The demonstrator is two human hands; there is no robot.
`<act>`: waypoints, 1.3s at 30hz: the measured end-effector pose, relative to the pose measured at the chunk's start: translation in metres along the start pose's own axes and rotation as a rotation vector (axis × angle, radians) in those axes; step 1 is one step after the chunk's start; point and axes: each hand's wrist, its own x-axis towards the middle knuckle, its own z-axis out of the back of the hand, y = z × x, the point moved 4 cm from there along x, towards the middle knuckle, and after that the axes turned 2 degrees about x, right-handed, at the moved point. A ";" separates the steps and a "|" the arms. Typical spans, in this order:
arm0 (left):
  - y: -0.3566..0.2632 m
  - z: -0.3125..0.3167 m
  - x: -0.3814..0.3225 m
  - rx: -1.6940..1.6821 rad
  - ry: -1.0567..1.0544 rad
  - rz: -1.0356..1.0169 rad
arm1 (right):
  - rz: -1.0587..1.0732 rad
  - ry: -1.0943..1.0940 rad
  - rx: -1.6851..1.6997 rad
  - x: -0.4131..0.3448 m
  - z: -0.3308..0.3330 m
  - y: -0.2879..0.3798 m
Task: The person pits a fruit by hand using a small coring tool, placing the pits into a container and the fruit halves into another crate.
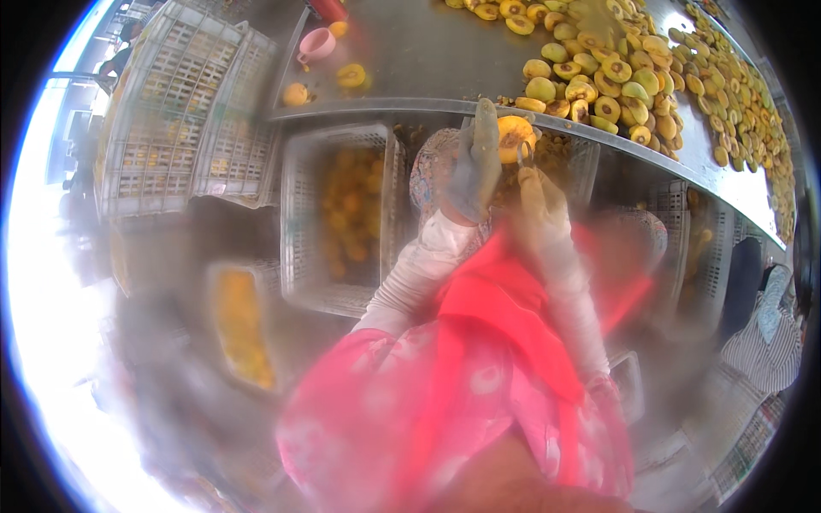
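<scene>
A halved yellow stone fruit (513,136), apparently a peach, sits in my gloved left hand (476,168) just below the table's front edge. Its cut face, brownish at the centre, is turned up towards me. My right hand (542,192) grips a small metal loop tool (526,152), whose curved end lies against or just over the lower right of that cut face. The tool's handle is mostly hidden in my fingers. On the metal table (423,64), a large heap of fruit halves (616,83) lies right of my hands, several with dark stones or hollows showing.
A pink cup (316,45) and a few loose fruit pieces (351,75) are at the table's left. Below stands a white plastic crate (337,304) holding blurred fruit. Stacked crates (170,109) rise at far left. Another person's striped garment (766,346) shows at far right.
</scene>
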 end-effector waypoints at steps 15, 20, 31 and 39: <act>-0.006 -0.022 0.007 -0.467 0.079 0.143 | -0.176 -0.054 0.309 -0.001 -0.005 -0.009; -0.002 -0.035 0.013 -0.308 0.161 0.057 | -0.801 0.193 1.081 -0.004 -0.012 -0.020; 0.076 -0.001 0.028 -0.716 0.124 0.214 | -0.999 0.135 1.212 -0.046 -0.033 -0.060; 0.090 0.086 0.059 0.597 -0.289 -0.171 | -0.462 0.180 0.528 -0.078 -0.104 -0.152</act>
